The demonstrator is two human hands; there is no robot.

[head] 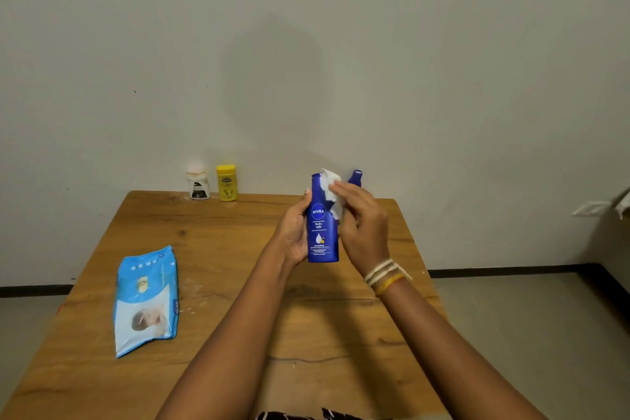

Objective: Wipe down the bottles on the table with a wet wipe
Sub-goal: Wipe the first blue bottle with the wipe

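I hold a dark blue lotion bottle (322, 232) upright above the middle of the wooden table (218, 249). My left hand (294, 232) grips its lower body from the left. My right hand (362, 225) presses a white wet wipe (332, 191) against the bottle's neck and right shoulder. Behind my right hand, only the top of a second blue bottle (355, 177) shows. A white bottle (198, 182) and a yellow bottle (226, 182) stand side by side at the table's far edge by the wall.
A light blue pack of wet wipes (147, 300) lies flat on the left half of the table. The wall rises directly behind the far edge. Floor lies to both sides of the table.
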